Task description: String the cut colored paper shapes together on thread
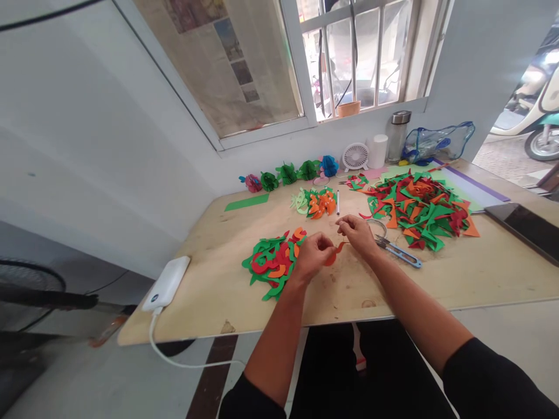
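Between the thumb and fingers of my left hand (315, 255) is a curved orange paper piece (332, 257), held just above the table. My right hand (354, 233) is close beside it with the fingertips pinched together; a thin strip seems to run toward it, but what it grips is too small to make out. Left of my left hand lies a pile of curved green, red and orange cut pieces (273, 262). Near my right wrist rests a blue-handled cutting tool (402, 254), with a ring-shaped item (378, 227) behind it.
A large heap of green, red and orange scraps (421, 206) covers the right side. Behind are small orange pieces (322, 203), a pen (338, 202), folded paper figures (287, 173), a small fan (355, 157) and a bottle (398, 138). A white power bank (168, 282) sits at the left edge.
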The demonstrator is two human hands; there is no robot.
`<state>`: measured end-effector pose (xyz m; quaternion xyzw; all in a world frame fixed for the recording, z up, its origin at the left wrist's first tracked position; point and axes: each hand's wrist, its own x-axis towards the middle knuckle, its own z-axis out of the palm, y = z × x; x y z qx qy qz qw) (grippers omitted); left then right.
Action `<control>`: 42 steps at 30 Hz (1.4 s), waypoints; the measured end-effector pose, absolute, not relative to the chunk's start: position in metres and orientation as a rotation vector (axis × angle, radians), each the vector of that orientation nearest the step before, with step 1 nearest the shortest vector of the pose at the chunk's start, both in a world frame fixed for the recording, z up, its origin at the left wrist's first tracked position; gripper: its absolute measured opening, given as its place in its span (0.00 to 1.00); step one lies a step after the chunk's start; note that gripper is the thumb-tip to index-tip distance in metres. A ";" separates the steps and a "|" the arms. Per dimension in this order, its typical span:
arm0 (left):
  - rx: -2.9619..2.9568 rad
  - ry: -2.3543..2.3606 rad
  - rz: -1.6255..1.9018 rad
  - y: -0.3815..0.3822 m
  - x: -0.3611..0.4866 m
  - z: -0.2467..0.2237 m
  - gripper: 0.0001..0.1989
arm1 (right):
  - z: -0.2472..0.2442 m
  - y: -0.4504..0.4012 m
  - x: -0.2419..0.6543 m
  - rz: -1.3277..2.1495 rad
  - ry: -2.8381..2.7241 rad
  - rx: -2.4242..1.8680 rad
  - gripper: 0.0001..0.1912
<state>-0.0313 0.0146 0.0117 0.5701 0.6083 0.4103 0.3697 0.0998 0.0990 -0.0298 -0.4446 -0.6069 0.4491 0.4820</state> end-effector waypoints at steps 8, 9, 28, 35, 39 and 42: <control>1.034 1.374 1.390 0.060 -0.024 0.003 0.09 | -0.026 0.102 0.105 1.215 -1.103 -1.058 0.18; 1.056 1.396 1.392 0.065 -0.022 -0.001 0.09 | -0.026 0.103 0.106 1.162 -1.081 -1.070 0.18; 2.333 1.685 0.599 0.068 0.014 -0.011 0.10 | 0.018 0.094 0.139 0.783 -0.946 -1.079 0.12; 2.529 1.553 0.458 0.065 0.041 -0.022 0.09 | 0.006 0.063 0.191 0.425 -1.677 -1.436 0.08; 2.552 1.593 0.439 0.064 0.046 -0.025 0.08 | -0.023 0.054 0.206 0.081 -1.964 -1.610 0.07; 2.555 1.578 0.480 0.066 0.046 -0.027 0.07 | -0.033 0.052 0.206 -0.034 -2.087 -1.652 0.05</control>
